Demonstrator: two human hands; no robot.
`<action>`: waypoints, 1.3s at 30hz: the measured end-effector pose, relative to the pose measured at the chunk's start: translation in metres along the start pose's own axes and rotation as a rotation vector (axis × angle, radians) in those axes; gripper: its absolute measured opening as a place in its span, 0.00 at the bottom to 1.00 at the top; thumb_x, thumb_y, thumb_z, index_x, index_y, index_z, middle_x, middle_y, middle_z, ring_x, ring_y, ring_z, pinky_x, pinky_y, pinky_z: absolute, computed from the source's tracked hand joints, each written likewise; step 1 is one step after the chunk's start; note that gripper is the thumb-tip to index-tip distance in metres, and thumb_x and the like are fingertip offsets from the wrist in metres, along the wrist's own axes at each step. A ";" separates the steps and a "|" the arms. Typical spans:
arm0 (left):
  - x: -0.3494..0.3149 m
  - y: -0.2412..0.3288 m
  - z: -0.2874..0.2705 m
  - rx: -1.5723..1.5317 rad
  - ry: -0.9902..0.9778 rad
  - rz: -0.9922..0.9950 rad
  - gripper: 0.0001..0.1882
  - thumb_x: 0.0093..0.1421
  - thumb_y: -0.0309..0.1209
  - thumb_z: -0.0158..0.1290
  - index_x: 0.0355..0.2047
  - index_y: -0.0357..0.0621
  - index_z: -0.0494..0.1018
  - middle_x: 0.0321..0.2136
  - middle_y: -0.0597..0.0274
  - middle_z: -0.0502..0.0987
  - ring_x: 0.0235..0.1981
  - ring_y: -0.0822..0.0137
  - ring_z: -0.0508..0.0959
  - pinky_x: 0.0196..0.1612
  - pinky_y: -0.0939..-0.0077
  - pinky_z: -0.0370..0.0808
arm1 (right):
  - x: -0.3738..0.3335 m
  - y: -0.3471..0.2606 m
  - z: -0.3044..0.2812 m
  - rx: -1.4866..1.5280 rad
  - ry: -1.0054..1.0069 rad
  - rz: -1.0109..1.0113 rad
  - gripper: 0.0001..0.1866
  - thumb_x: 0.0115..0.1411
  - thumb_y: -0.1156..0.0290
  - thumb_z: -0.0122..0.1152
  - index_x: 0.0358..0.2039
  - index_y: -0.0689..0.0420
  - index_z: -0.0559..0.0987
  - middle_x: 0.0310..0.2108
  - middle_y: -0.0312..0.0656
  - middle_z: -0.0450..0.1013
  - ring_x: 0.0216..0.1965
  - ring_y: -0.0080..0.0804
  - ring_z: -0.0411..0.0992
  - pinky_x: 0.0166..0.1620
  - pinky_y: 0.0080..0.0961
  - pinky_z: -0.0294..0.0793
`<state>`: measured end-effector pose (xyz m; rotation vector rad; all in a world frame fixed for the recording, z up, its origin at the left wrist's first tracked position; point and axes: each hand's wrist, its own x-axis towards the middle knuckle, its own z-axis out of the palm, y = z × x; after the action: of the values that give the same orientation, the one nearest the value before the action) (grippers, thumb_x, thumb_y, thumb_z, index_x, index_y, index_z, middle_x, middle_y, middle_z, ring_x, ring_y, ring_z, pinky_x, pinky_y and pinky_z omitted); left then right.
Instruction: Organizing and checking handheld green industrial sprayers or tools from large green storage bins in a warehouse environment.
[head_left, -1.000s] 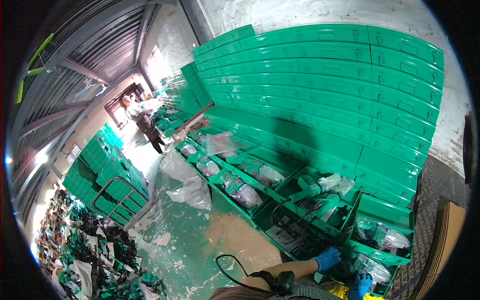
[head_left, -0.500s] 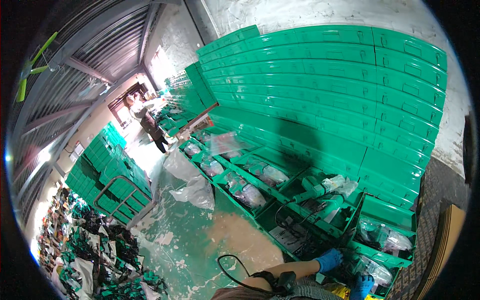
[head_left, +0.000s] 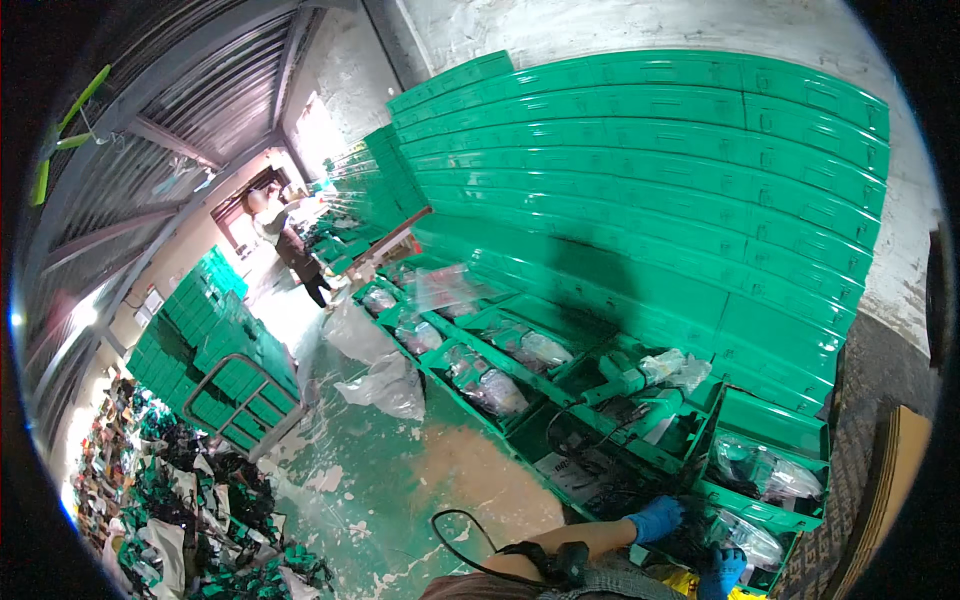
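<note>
My left hand [head_left: 657, 520], in a blue glove, reaches over dark cables [head_left: 690, 540] at the near end of a row of green cases. Its fingers are bent together, and whatever lies in them is hidden. At the lower right my blue-gloved right hand [head_left: 722, 572] has its fingers curled beside a clear-bagged item [head_left: 752, 540] in the nearest green case; I cannot make out what they hold. Just beyond, an open green case [head_left: 822, 440] contains another bagged item [head_left: 775, 470]. Something yellow [head_left: 683, 582] shows below my hands.
Green power tools [head_left: 625, 383] with cords lie across open cases left of my hands. Closed green cases [head_left: 640, 170] are stacked along the wall. Flattened cardboard [head_left: 890, 500] stands at right. Plastic sheeting [head_left: 385, 385], a loaded trolley [head_left: 245, 395] and a person [head_left: 292, 250] are farther left.
The whole view has shifted slightly to the left. Both hands stay at nearly the same places by the near cases. The person in the distance has barely moved.
</note>
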<state>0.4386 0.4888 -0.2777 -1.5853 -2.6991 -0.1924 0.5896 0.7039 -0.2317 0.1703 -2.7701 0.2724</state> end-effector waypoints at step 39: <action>-0.014 0.003 -0.031 -0.112 -0.080 0.110 0.20 0.47 0.31 0.50 0.44 0.48 0.69 0.36 0.58 0.71 0.39 0.57 0.72 0.41 0.61 0.66 | 0.010 -0.007 -0.010 0.079 -0.053 -0.081 0.19 0.46 0.63 0.56 0.39 0.56 0.74 0.34 0.50 0.71 0.35 0.50 0.69 0.38 0.42 0.69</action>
<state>0.4465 0.4753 -0.2477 -1.8040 -2.6932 -0.2906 0.5846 0.6981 -0.2172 0.3135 -2.7979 0.3615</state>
